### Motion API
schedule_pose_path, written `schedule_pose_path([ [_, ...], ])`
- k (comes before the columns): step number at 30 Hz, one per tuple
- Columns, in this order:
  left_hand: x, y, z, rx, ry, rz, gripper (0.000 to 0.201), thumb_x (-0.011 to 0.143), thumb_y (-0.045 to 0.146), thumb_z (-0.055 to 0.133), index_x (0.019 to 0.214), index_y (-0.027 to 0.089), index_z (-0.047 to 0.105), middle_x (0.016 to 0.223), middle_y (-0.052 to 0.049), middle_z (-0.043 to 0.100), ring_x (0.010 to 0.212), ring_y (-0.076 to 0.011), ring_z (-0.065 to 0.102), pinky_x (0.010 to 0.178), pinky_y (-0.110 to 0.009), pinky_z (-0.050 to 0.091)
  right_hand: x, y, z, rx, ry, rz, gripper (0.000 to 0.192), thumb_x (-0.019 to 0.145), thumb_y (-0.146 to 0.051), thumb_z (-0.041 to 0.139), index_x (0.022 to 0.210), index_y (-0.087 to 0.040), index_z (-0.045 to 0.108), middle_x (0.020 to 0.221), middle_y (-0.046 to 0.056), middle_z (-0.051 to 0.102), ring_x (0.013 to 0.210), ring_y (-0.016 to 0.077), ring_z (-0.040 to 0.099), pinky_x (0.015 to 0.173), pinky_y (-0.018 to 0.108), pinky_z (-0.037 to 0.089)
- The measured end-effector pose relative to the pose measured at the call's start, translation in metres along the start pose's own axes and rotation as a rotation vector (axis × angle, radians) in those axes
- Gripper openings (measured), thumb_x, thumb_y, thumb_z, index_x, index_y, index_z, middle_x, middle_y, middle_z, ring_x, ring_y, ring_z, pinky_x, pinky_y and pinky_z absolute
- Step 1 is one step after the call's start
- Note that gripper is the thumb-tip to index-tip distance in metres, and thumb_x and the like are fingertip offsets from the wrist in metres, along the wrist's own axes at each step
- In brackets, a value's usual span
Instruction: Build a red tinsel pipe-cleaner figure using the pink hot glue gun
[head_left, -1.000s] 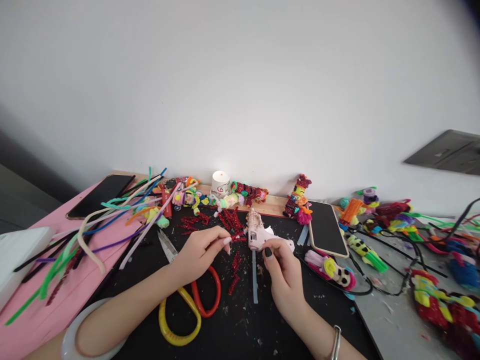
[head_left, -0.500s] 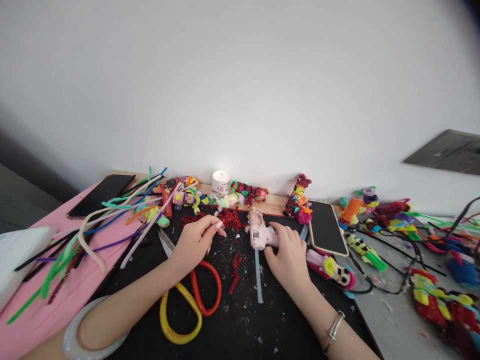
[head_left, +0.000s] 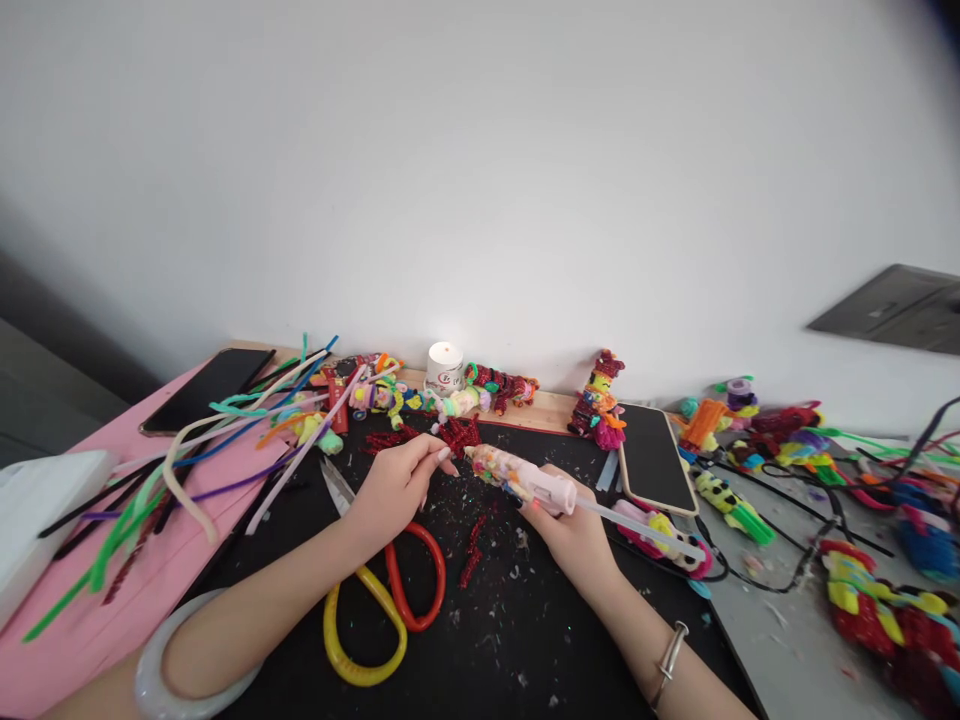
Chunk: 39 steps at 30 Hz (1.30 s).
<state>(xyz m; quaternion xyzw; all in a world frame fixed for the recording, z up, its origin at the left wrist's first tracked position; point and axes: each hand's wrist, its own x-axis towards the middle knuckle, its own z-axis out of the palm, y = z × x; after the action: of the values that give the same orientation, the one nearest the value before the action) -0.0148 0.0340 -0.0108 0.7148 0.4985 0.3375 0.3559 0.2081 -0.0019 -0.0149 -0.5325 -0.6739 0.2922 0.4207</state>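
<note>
My right hand (head_left: pixel 574 535) grips a pink glue gun (head_left: pixel 525 478) lifted off the black mat (head_left: pixel 487 640), its nozzle pointing left at my left fingertips; a clear glue stick (head_left: pixel 637 523) juts from its back. My left hand (head_left: pixel 397 485) pinches a small red glittery pipe-cleaner piece (head_left: pixel 457 436) at the nozzle. More red glittery bits (head_left: pixel 474 545) lie on the mat between my hands. Scissors with one red and one yellow handle (head_left: pixel 390 600) lie under my left wrist.
Loose pipe cleaners (head_left: pixel 210 450) sprawl over the pink surface (head_left: pixel 112 610) at left, beside a dark phone (head_left: pixel 206 390). Small pipe-cleaner figures (head_left: pixel 600 400) and a white cup (head_left: pixel 442 368) line the wall. Another phone (head_left: pixel 654 455), cables and more figures (head_left: pixel 885 600) fill the right side.
My right hand has picked the glue gun up off the mat and swung its nozzle left to my left fingertips. My left hand has moved slightly up with the red piece.
</note>
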Motion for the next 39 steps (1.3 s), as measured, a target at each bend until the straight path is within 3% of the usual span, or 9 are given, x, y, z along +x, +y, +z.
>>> schedule_pose_path([
  [20, -0.0021, 0.0053, 0.0002, 0.086, -0.011, 0.118, 0.028, 0.093, 0.022, 0.038, 0.079, 0.018, 0.061, 0.044, 0.008, 0.046, 0.041, -0.0092, 0.047, 0.051, -0.02, 0.038, -0.0015, -0.0023, 0.003, -0.02, 0.01, 0.11, 0.007, 0.072, -0.026, 0.056, 0.072, -0.019, 0.057, 0.068, 0.002, 0.064, 0.064, 0.0186, 0.058, 0.056, 0.026, 0.045],
  [39, -0.0018, 0.0075, -0.0001, 0.093, -0.001, 0.106, 0.028, 0.093, 0.023, 0.038, 0.077, 0.018, 0.06, 0.044, 0.008, 0.047, 0.04, -0.0092, 0.046, 0.05, -0.019, 0.038, -0.0028, 0.0029, 0.0033, -0.079, 0.022, 0.119, 0.015, 0.075, -0.027, 0.056, 0.083, -0.016, 0.064, 0.085, 0.007, 0.07, 0.079, 0.0246, 0.064, 0.067, 0.032, 0.051],
])
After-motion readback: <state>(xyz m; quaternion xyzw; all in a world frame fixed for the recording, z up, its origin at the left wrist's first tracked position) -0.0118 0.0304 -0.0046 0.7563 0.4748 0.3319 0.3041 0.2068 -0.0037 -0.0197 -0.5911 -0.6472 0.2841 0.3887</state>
